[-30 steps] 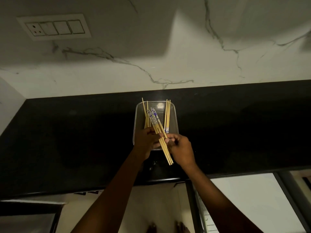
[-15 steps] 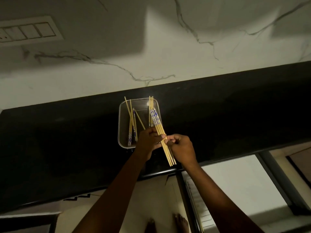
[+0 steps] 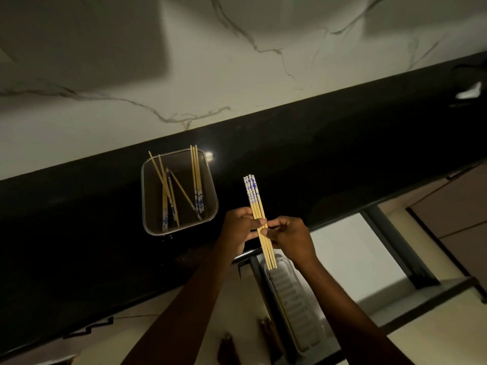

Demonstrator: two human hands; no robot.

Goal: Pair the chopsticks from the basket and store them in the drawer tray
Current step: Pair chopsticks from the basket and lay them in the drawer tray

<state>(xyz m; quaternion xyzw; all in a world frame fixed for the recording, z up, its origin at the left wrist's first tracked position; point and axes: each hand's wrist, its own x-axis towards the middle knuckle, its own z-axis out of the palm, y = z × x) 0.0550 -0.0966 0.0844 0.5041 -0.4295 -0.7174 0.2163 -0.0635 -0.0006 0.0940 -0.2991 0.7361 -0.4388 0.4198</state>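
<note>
The black counter [image 3: 329,164] lies bare right of the basket [image 3: 147,196], toward its far right corner. Loose chopsticks [image 3: 168,196] cross the basket. The drawer tray [image 3: 295,299] lies open below the counter's front edge.

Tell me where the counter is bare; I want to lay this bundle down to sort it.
The black stone counter is bare right of the clear plastic basket, up to the marble wall. Left of the basket is bare too. The basket itself is crowded with loose bamboo chopsticks.
</note>
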